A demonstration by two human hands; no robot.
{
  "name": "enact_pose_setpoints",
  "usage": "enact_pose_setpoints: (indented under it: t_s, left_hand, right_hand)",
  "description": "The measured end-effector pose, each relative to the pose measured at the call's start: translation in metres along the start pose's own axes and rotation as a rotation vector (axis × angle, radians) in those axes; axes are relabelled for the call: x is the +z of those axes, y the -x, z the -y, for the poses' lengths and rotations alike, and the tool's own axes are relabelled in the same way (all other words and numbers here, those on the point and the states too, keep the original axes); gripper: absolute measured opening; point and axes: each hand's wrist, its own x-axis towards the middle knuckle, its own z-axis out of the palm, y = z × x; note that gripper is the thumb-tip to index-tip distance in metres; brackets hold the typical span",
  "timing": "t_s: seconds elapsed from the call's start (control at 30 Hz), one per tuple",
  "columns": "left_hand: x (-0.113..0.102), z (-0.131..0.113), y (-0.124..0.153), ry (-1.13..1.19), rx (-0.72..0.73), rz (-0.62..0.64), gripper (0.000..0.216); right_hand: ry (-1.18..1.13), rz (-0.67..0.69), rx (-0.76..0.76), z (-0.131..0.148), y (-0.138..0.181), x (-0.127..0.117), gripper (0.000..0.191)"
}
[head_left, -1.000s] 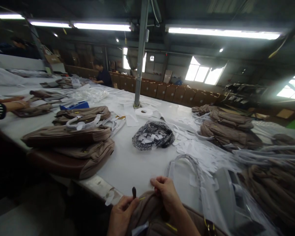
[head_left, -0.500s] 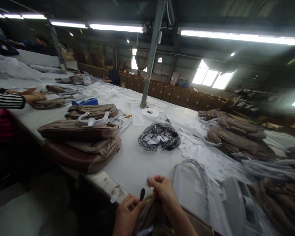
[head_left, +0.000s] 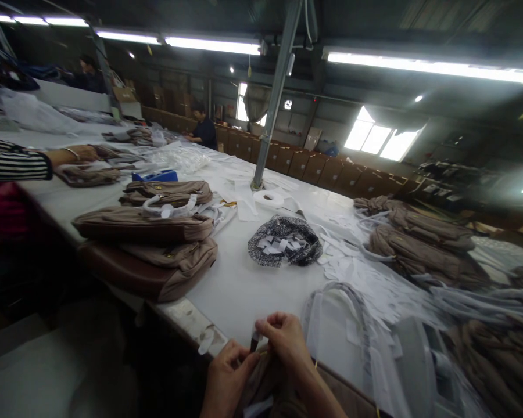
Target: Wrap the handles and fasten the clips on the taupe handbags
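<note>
At the bottom of the view my left hand (head_left: 226, 377) and my right hand (head_left: 283, 339) are both closed on a brown bag (head_left: 272, 386) lying at the near edge of the white table (head_left: 239, 290). A small dark zipper pull (head_left: 253, 343) with a bit of white paper stands between my fingertips. My right hand pinches the paper at the pull; my left hand grips the bag fabric just below it.
Stacked brown bags (head_left: 148, 249) lie left. A patterned pouch of white paper scraps (head_left: 285, 241) sits mid-table, a tape roll (head_left: 268, 198) and a steel post (head_left: 274, 98) behind. More bags (head_left: 418, 244) and plastic-wrapped handles (head_left: 401, 354) fill the right. A striped-sleeved co-worker's arm (head_left: 30, 162) reaches in at left.
The view has shifted a little right. My right hand has dropped closer to my left, and white paper now covers the top of the dark pull.
</note>
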Motion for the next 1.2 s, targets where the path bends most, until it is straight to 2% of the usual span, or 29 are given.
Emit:
enact_pose_setpoints:
  t_s: [0.17,0.33,0.43,0.53,0.6,0.73,0.83,0.93,1.2]
  left_hand:
    - [0.002,0.01,-0.002,0.041,-0.003,0.002,0.029]
    - [0.004,0.016,-0.003,0.197,-0.088,0.028,0.036]
    - [0.006,0.021,-0.003,0.307,-0.115,-0.029,0.042]
    - [0.005,0.019,0.0,0.501,-0.145,-0.076,0.065]
    - [0.003,0.012,0.003,0.641,-0.204,-0.051,0.07]
    - [-0.004,-0.008,0.008,0.698,-0.279,0.035,0.046]
    - [-0.004,-0.009,0.009,0.718,-0.333,0.032,0.034]
    - [-0.003,-0.003,0.009,0.726,-0.369,-0.008,0.034]
    - [-0.003,-0.008,0.011,0.63,-0.265,0.02,0.037]
  right_hand:
    - [0.16,0.026,-0.121,0.004,0.01,-0.001,0.013]
    - [0.42,0.105,-0.285,0.007,0.017,-0.003,0.017]
    - [0.47,0.122,-0.328,0.004,0.017,-0.003,0.016]
    - [0.505,0.131,-0.334,0.002,0.016,-0.004,0.028]
    - [0.544,0.142,-0.334,0.002,0.016,-0.005,0.038]
    - [0.598,0.21,-0.367,0.005,0.019,-0.007,0.042]
    - [0.57,0.209,-0.36,0.008,0.019,-0.01,0.04]
    - [0.507,0.202,-0.347,0.009,0.016,-0.012,0.037]
    - [0.509,0.341,-0.314,0.017,0.009,-0.01,0.036]
